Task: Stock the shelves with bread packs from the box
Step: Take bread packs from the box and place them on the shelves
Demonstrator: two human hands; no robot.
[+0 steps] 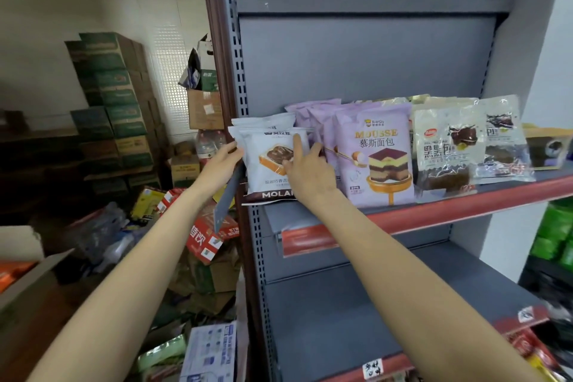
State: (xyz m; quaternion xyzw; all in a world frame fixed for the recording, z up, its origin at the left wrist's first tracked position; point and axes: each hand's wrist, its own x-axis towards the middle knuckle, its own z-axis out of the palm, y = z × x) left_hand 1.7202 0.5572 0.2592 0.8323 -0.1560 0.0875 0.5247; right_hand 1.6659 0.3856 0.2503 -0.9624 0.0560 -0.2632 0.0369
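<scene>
- White bread pack (269, 161) stands at shelf (434, 214) left end.
- Left grip (221, 164) pinches its edge; right grip (305, 172) open, fingers pressing front.
- Push back evenly, keep upright beside purple packs (376, 152).

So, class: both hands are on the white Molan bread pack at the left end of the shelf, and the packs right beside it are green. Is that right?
Not quite. The head view shows the left hand and right hand on the white bread pack at the shelf's left end, but the neighbouring mousse bread packs are purple, not green.
</scene>
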